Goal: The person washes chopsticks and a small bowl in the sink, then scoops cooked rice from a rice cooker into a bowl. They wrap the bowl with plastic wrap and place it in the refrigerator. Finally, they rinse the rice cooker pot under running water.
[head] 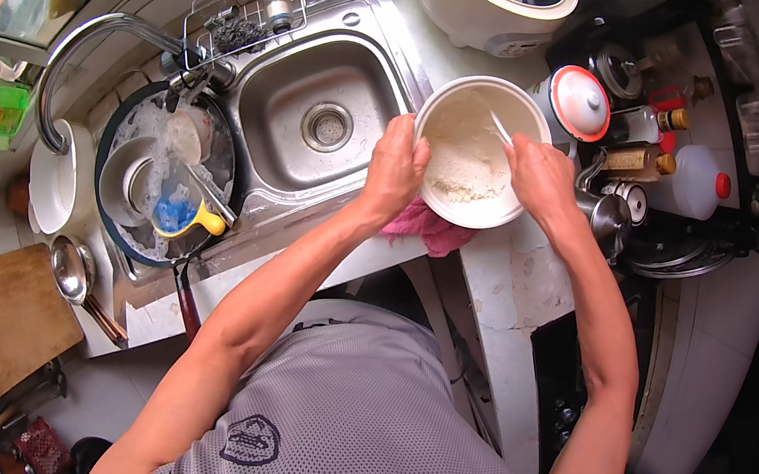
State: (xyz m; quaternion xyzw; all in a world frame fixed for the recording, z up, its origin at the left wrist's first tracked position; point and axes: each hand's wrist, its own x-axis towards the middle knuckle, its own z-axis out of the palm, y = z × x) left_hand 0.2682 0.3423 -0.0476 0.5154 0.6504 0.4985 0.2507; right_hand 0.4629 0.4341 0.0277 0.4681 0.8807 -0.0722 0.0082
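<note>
My left hand [396,170] grips the left side of a white bowl [465,216], thumb over the rim. Inside the bowl lies pale flour [463,172], crumbly towards the near side, with a dusting on the walls. My right hand [541,178] is closed around a thin light-coloured utensil [499,127] that reaches into the bowl; its tip and full shape cannot be made out. The right wrist passes over the bowl's right rim. Under the bowl's near edge a pink cloth [429,229] rests on the counter.
Left of the bowl is a steel sink basin [275,135]. A large pan [100,188] of soapy dishes sits farther left, under the curved faucet [71,42]. An open rice cooker [457,11] stands behind. A lidded enamel pot [579,105] and several bottles [694,182] crowd the right.
</note>
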